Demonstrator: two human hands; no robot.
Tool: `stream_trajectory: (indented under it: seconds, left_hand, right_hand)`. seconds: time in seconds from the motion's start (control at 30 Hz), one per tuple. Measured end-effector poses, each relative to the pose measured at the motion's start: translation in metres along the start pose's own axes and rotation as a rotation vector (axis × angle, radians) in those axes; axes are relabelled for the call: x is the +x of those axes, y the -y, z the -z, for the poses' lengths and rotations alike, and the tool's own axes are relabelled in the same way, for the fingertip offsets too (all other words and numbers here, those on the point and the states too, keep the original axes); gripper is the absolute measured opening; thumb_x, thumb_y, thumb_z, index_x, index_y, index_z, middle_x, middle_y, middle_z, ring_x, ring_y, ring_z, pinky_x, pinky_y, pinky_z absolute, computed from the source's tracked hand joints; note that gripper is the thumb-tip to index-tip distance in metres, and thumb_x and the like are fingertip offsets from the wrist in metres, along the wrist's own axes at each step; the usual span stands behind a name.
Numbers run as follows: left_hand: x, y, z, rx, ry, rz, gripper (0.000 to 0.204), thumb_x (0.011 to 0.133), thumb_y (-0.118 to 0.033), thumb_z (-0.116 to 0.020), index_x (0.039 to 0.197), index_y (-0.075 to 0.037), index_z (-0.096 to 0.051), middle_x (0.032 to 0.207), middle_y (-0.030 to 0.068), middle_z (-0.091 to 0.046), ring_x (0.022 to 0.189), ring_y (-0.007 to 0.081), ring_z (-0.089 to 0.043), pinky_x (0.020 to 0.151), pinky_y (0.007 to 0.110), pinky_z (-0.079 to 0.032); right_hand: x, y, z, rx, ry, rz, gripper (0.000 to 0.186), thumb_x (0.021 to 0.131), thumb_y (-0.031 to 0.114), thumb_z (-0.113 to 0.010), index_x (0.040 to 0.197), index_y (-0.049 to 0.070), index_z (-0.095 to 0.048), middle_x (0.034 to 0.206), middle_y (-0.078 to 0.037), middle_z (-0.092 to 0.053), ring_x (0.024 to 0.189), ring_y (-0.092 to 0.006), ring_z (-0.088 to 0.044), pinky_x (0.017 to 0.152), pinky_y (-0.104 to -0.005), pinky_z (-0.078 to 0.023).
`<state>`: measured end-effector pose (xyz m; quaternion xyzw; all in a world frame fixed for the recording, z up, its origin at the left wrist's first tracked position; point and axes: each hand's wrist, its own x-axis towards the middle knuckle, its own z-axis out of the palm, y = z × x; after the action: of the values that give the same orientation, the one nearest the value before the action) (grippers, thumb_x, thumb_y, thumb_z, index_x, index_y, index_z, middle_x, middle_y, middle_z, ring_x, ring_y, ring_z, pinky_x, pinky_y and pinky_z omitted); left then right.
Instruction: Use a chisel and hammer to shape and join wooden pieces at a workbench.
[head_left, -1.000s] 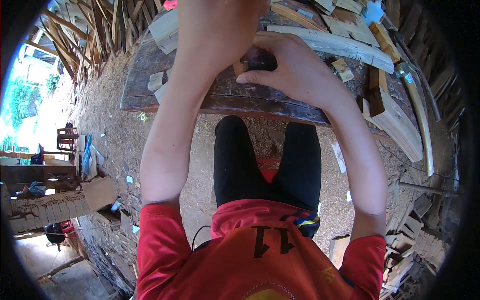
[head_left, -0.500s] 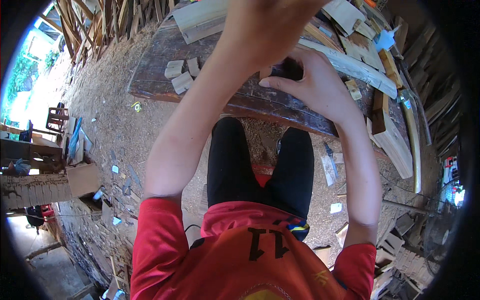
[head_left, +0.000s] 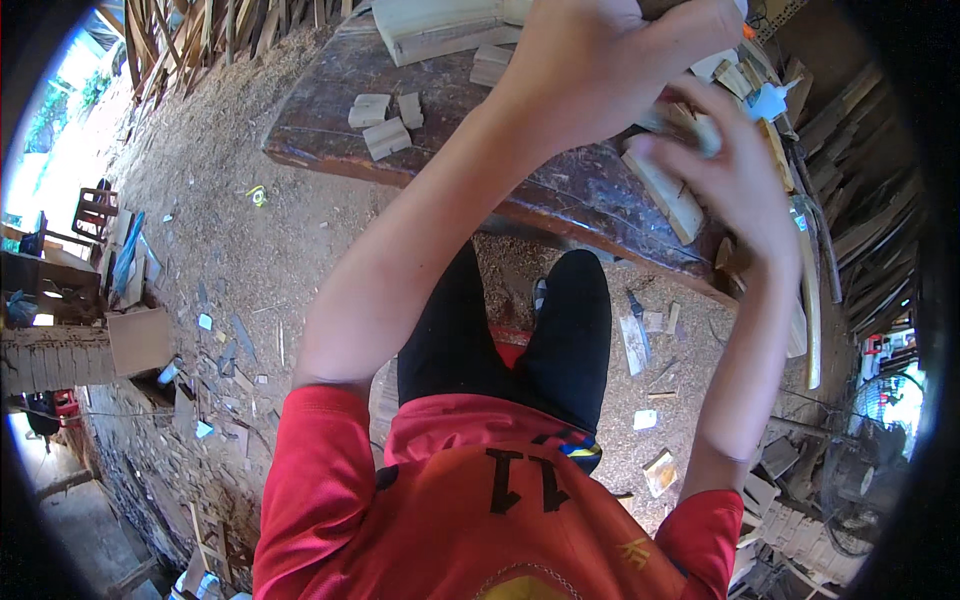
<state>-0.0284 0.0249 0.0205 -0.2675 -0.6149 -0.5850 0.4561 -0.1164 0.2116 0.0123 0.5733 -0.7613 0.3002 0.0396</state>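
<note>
My left hand (head_left: 600,75) reaches over the workbench at the top of the view. Its thumb curls round a brownish thing (head_left: 657,8), cut off by the upper edge, too little of it showing to name. To its right my right hand (head_left: 735,170) hovers over the bench, smeared by motion, thumb and fingers curved. A pale blurred patch shows between them; whether the hand holds it I cannot tell. Just under those fingers a pale wooden board (head_left: 668,198) lies on the dark wooden workbench (head_left: 590,195).
Several small wood blocks (head_left: 387,138) lie on the bench's left part, beside a larger pale plank (head_left: 440,38). A handsaw (head_left: 634,342) lies on the sawdust-strewn floor. A fan (head_left: 865,470) stands at the right. Wood strips (head_left: 225,45) lean at the far left.
Both hands have moved right, the right hand leaving the bench's near middle. A pale board now shows by the right hand. My view has shifted slightly.
</note>
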Motion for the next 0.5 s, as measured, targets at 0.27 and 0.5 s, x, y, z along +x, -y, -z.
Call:
stream_trajectory:
  seconds: [0.27,0.5]
  left_hand:
    - [0.000,-0.009,0.003,-0.151,0.040,0.102,0.043,0.100,-0.020,-0.068,0.134,0.002,-0.054,0.111,0.0075,-0.066,0.099,0.0146,-0.062,0.090,0.033,-0.052]
    - [0.000,-0.006,0.007,-0.137,0.049,0.108,0.047,0.103,-0.023,-0.068,0.138,0.003,-0.052,0.119,0.0080,-0.064,0.109,0.0143,-0.061,0.097,0.032,-0.050]
  right_hand:
    - [-0.025,-0.043,0.048,-0.474,0.240,-0.476,0.073,0.092,0.055,-0.074,0.135,-0.003,-0.062,0.129,-0.027,-0.068,0.121,-0.0388,-0.065,0.105,-0.0437,-0.049]
    - [-0.021,-0.034,0.085,-0.330,0.038,-0.479,0.051,0.107,0.050,-0.056,0.126,0.003,-0.060,0.108,-0.018,-0.071,0.092,-0.0220,-0.067,0.080,-0.0368,-0.053]
